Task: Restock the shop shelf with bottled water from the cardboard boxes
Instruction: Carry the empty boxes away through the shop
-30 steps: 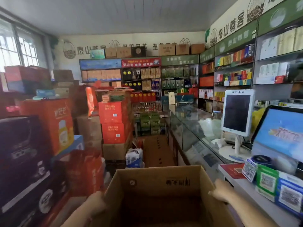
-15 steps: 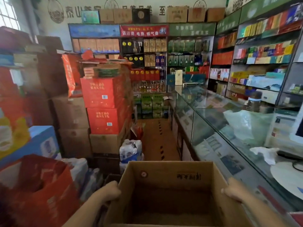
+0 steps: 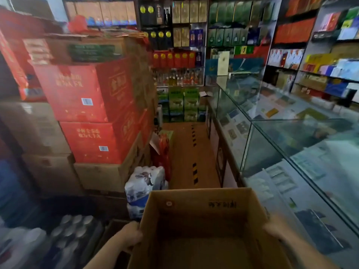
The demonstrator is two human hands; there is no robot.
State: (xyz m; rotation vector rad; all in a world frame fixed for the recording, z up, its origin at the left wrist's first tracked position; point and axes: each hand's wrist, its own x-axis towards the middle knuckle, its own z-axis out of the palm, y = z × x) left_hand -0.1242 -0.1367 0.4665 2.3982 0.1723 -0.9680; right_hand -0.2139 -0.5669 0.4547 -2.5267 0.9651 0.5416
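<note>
both hands out front: left hand [image 3: 129, 236], right hand [image 3: 275, 229] fingers grasping open cardboard box [image 3: 204, 206] sides.

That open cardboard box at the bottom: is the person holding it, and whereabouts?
Yes. The open cardboard box is held by both hands: the left hand grips its left side wall near the top edge, the right hand its right side wall.

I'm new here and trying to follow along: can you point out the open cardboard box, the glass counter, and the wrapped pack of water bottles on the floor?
open cardboard box [image 3: 204, 205]: head view, inner face of its far wall.
glass counter [image 3: 303, 131]: head view, its glass top.
wrapped pack of water bottles [image 3: 144, 180]: head view, front of the plastic wrap.
</note>
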